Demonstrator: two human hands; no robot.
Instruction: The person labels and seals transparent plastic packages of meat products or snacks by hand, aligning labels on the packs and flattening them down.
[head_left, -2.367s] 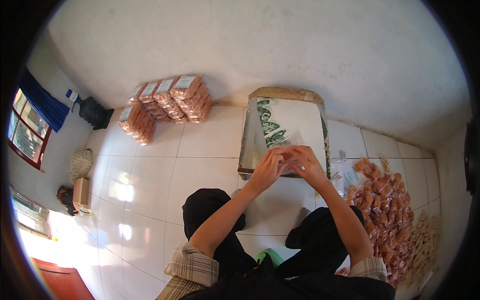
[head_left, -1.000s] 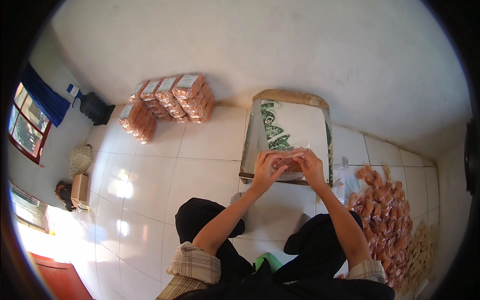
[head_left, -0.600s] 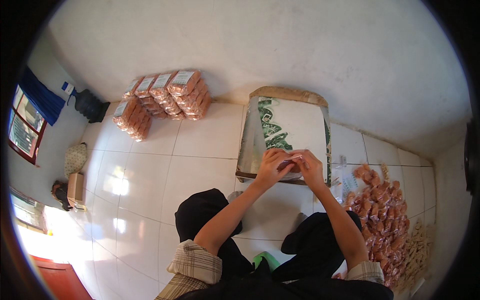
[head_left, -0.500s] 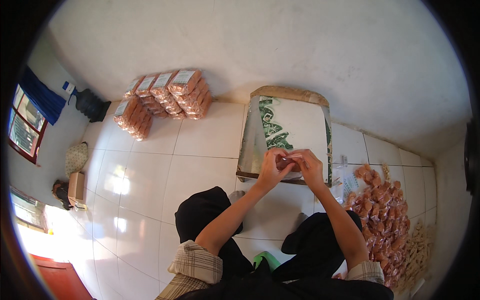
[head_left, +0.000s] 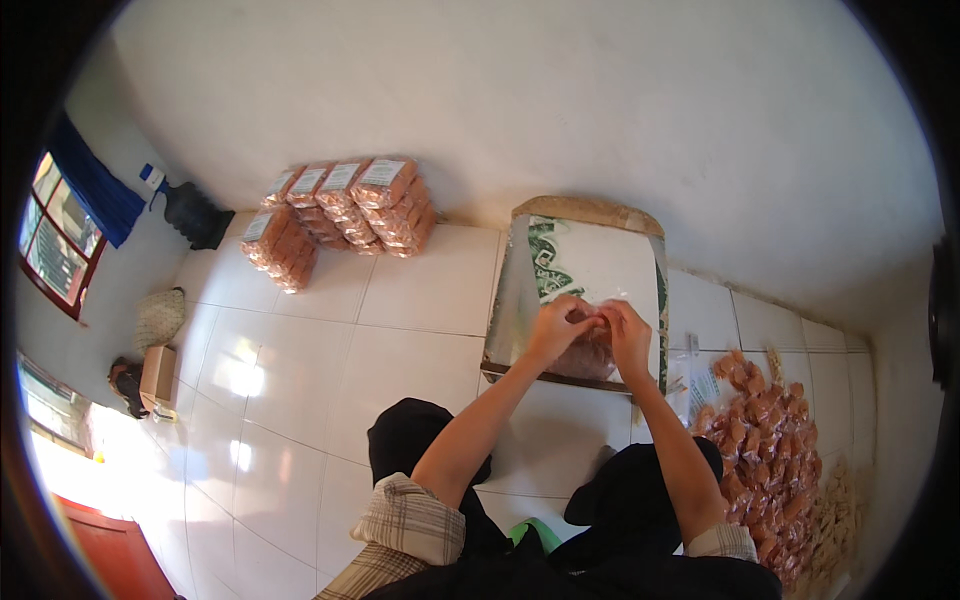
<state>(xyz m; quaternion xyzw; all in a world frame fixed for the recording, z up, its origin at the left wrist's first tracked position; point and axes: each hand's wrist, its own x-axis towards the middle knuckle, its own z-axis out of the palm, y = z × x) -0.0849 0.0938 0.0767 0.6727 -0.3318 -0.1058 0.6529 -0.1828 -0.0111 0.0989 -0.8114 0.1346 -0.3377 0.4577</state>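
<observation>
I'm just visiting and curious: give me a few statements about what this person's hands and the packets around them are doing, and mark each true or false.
1. Both hands, left hand and right hand, meet on one clear packet of reddish snacks. True.
2. The packet is held over the flat board. True.
3. The stacked packets lie against the wall to the person's right. False: they are to the left.
4. The loose heap of small packets lies on the board. False: it lies on the floor tiles, right of the board.
</observation>
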